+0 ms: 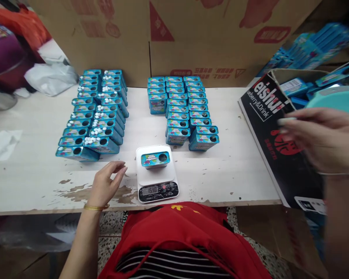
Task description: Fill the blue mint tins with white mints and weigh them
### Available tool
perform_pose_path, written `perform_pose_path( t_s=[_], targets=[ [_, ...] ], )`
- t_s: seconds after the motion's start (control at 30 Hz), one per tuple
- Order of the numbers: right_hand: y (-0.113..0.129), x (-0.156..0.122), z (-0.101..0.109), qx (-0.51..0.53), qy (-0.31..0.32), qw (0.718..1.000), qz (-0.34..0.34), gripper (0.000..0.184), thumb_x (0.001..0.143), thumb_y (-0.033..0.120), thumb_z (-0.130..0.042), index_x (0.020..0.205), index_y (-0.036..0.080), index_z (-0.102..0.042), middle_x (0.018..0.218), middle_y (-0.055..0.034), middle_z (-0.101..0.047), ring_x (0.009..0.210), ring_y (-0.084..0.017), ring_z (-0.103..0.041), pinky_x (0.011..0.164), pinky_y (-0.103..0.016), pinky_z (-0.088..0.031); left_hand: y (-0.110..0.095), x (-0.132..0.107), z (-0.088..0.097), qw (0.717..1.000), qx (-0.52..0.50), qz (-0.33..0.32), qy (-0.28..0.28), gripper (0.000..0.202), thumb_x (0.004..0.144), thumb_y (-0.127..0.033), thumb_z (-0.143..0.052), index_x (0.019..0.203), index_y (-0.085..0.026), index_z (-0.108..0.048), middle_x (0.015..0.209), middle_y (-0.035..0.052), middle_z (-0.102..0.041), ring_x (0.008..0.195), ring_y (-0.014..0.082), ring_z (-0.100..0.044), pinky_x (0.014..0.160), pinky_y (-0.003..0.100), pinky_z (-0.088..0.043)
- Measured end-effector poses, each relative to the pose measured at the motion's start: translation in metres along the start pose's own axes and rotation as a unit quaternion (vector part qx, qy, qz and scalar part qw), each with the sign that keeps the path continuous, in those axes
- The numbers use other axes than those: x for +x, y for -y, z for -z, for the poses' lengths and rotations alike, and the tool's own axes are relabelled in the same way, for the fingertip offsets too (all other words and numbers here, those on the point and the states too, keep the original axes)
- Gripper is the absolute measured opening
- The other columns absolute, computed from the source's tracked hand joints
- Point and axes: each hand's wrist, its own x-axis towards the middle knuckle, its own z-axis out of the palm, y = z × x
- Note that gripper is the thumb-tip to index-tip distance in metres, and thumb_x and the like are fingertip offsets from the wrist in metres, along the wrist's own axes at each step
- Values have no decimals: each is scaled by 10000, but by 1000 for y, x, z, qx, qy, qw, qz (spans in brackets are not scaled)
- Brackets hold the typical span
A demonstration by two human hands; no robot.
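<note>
A blue candy tin [155, 159] with a round hole in its top sits on a small white kitchen scale [157, 176] at the table's front edge. My left hand [106, 183] rests on the table just left of the scale, fingers loosely curled and apart, holding nothing. My right hand [320, 137] is raised at the right, blurred, over a black carton [272, 131] with blue tins inside; its fingers look spread and I see nothing in them.
Two rows of blue tins with white candies on top [95, 116] stand at the left. Three rows of tins [183, 110] stand behind the scale. Brown cardboard boxes [174, 38] wall the back. A white plastic bag [50, 77] and paper scrap [2, 143] lie left.
</note>
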Motion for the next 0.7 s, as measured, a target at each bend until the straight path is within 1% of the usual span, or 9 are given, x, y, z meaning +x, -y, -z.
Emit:
perform_pose_path(
  t_s=[0.07, 0.13, 0.2, 0.27, 0.37, 0.43, 0.53, 0.63, 0.7],
  targets=[
    [37, -29, -60, 69, 145, 987, 24, 217, 723, 299, -755, 857, 156, -662, 698, -27, -611, 559, -99, -550, 563, -309, -432, -2, -1, -1, 1000, -6, -4, 2, 250, 892, -400, -548, 951, -173, -634, 907, 45, -688, 793, 149, -643, 743, 265, -517],
    [57, -52, -112, 100, 282, 953, 52, 172, 755, 282, -711, 847, 153, -647, 734, -17, -618, 571, -96, -543, 547, -281, -434, -3, -3, -1, 1000, -8, -10, 3, 240, 894, -390, -550, 959, -174, -631, 910, 44, -687, 793, 147, -642, 747, 265, -516],
    [61, -68, -150, 85, 342, 929, 109, 98, 796, 246, -650, 815, 152, -630, 742, -13, -605, 618, -100, -534, 563, -262, -436, -4, -8, 0, 1000, -7, -16, 1, 227, 899, -378, -546, 957, -175, -629, 912, 45, -688, 804, 148, -646, 758, 267, -515],
    [58, -77, -173, 38, 368, 914, 167, 37, 806, 185, -612, 792, 152, -623, 748, -14, -586, 658, -105, -519, 588, -255, -431, -3, -14, 0, 1000, -5, -17, -1, 217, 905, -368, -537, 949, -176, -629, 915, 48, -689, 823, 151, -647, 762, 269, -515],
    [51, -83, -182, 6, 370, 908, 197, 23, 805, 158, -607, 784, 157, -617, 766, -18, -571, 683, -110, -508, 598, -252, -427, -3, -20, -1, 1000, -12, -14, 4, 214, 909, -365, -531, 948, -177, -627, 915, 52, -683, 839, 158, -640, 752, 274, -514],
    [50, -83, -181, 38, 372, 913, 164, 40, 814, 199, -620, 797, 162, -615, 784, -21, -575, 682, -112, -520, 580, -247, -432, -7, -20, -3, 999, -28, -18, 7, 204, 911, -357, -530, 951, -180, -625, 908, 48, -679, 833, 157, -634, 761, 285, -513],
    [48, -83, -175, 137, 374, 915, 59, 131, 801, 287, -659, 825, 166, -614, 761, -10, -590, 617, -104, -534, 527, -242, -433, -23, -11, -9, 997, -67, -44, 4, 208, 902, -350, -550, 1025, -191, -606, 961, 52, -667, 850, 159, -625, 769, 301, -516],
    [39, -84, -167, 223, 344, 910, -55, 225, 747, 345, -722, 824, 162, -617, 643, 17, -590, 525, -89, -509, 501, -238, -419, -44, 7, -16, 992, -85, -93, 5, 554, 821, -414, -661, 1301, -222, -461, 1208, 109, -589, 1025, 217, -594, 805, 346, -523],
    [26, -87, -160, 256, 314, 905, -130, 277, 702, 370, -764, 807, 156, -623, 583, 22, -588, 496, -81, -494, 491, -226, -398, -55, 22, -20, 987, -64, -141, 38, 689, 798, -428, -684, 1383, -239, -371, 1292, 128, -542, 1120, 250, -556, 862, 381, -511]
  ],
)
